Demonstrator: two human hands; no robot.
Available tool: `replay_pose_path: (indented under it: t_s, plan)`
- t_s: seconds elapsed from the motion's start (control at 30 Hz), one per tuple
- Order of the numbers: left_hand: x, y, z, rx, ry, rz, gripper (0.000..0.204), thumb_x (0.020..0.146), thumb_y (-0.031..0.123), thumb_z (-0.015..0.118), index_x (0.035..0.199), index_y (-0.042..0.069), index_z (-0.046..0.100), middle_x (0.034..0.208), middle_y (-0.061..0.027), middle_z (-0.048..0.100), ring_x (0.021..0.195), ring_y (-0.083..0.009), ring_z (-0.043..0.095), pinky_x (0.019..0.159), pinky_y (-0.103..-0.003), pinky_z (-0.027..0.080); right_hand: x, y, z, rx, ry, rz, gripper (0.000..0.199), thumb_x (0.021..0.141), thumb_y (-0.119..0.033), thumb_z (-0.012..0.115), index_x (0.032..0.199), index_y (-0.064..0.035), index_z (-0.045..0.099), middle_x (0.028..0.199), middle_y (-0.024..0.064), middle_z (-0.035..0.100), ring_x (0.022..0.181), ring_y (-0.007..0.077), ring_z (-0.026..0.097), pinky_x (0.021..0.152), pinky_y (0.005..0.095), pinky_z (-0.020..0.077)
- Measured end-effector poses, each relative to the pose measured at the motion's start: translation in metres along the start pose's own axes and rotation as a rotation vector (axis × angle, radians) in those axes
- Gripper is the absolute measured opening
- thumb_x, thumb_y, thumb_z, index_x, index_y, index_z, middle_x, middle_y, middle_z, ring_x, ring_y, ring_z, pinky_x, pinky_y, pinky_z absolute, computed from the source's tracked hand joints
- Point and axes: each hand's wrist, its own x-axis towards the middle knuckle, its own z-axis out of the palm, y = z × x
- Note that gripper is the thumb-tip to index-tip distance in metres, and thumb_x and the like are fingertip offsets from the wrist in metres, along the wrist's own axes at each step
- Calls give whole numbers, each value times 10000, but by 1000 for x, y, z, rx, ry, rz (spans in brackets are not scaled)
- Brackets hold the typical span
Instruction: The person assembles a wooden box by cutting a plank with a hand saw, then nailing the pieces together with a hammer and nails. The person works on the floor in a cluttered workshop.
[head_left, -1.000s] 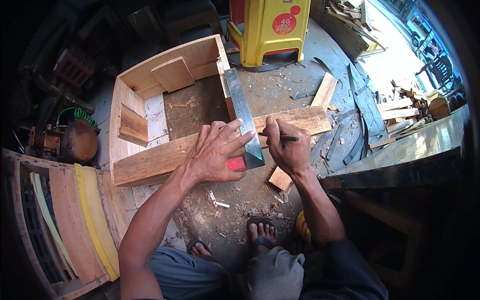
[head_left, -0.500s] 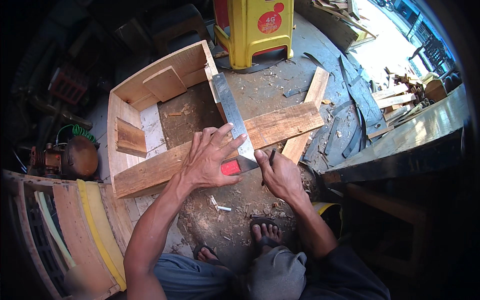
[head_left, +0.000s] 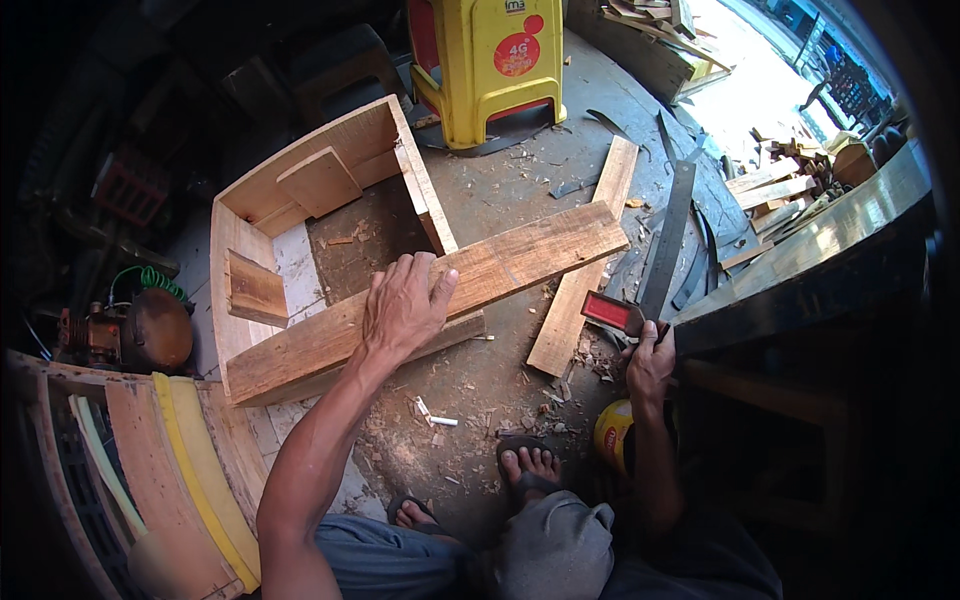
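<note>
A long wooden board [head_left: 530, 248] lies across the near side of an open wooden frame [head_left: 228, 330], its right end reaching past the frame. My left hand [head_left: 402, 315] bears down on it, fingers bent over the far edge and thumb apart. Faint dark lines cross the board right of that hand. Off to the right, clear of the board, my right hand [head_left: 652, 368] is closed on a try square [head_left: 668, 240] with a long metal blade and a red-faced handle. A small dark tip shows by those fingers, too unclear to name.
A second plank [head_left: 555, 335] lies on the floor under the board's right end. Beyond stands a yellow stool [head_left: 490, 90]. Dark strips and offcuts [head_left: 770, 185] litter the right side, beside a bench [head_left: 820, 250]. A yellow tin [head_left: 612, 435] is near my right forearm.
My right hand has carried the try square off the board to the right, turning it. My left hand has let go of the square and stays on the board, slightly left.
</note>
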Motion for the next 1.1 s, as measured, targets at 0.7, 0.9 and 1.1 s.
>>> replay_pose_path:
  t_s: [0.7,0.9,1.1]
  plan:
    - [20,-7,9,32,-61,50,446,1082,424,459,1054,-15,537,963,-294,618,914,-505,599,793,-552,448,-144,136,-239,-954,68,279,285,995,-216,570,1179,-20,662,1127,237,684,1060,409,675,913,483,537]
    - [18,-10,6,88,-56,22,453,1074,429,455,1005,-15,514,908,-307,606,868,-524,598,752,-573,445,-196,96,-201,-820,-562,403,341,1006,-282,534,1210,-52,682,1182,220,698,1112,444,664,972,515,532]
    - [18,4,17,89,-62,82,446,1062,426,466,949,-3,512,883,-264,628,827,-490,625,711,-571,463,-194,-84,-215,-824,-214,-96,249,984,-160,621,1208,-66,673,1049,175,730,940,379,724,843,452,602]
